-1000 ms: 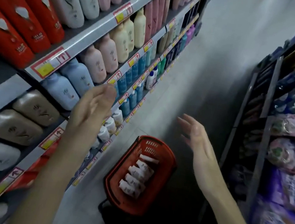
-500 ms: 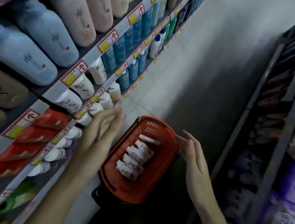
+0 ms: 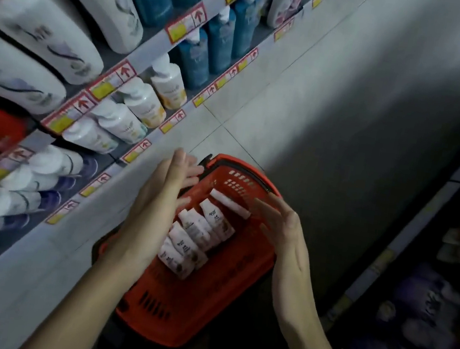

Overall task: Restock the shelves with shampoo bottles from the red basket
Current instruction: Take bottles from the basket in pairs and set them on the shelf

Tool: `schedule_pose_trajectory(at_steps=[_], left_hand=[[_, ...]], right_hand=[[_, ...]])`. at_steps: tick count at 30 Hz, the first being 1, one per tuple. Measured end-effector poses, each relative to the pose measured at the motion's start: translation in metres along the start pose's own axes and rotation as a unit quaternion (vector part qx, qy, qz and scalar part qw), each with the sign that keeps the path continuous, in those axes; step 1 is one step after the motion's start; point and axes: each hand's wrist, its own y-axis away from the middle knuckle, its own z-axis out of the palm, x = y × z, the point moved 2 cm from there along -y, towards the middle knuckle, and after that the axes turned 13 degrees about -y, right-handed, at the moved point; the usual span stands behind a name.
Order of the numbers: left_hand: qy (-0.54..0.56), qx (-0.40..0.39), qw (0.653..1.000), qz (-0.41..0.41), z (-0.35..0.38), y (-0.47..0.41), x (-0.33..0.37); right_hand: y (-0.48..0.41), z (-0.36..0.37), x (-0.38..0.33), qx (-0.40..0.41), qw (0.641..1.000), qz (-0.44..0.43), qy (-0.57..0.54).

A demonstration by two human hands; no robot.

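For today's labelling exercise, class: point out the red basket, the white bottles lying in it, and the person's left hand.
red basket [image 3: 187, 325]: head view, near outer wall.
white bottles [image 3: 196, 226]: head view, middle bottle of the row.
left hand [image 3: 158, 205]: head view, back of the hand.

head-worn view, looking steeply down, close above red basket [image 3: 183, 309]

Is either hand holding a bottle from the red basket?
No, the left hand and the right hand are open over the red basket, and the bottles lie inside it.
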Motion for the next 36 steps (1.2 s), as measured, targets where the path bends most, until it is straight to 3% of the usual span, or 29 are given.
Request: schedule_pose_trajectory(at_steps=[11,16,21,26,31,36], left_hand=[[0.010,0.006,0.996,-0.093,0.066,-0.092,-0.152],[-0.011,0.026,0.995,-0.096,0.092,-0.136,-0.200],[-0.046,0.014,0.988,-0.144,0.118,-0.196,-0.261],[-0.019,0.010,0.978,-0.207,0.150,-0.236,-0.312],[-0.060,0.039,0.972,-0.224,0.162,-0.272,-0.344],[-0.062,0.046,0.960,-0.268,0.165,-0.290,-0.359]], right_hand=[[-0.105,-0.018,0.157,0.003,0.995,0.069,0.066],[-0.180,-0.006,0.230,-0.005,0.989,0.064,0.136],[-0.241,0.002,0.304,-0.017,0.959,0.057,0.277],[-0.271,-0.002,0.366,-0.080,0.899,0.112,0.416],[-0.293,-0.008,0.402,-0.089,0.872,0.139,0.462],[-0.299,-0.003,0.421,-0.072,0.871,0.089,0.477]])
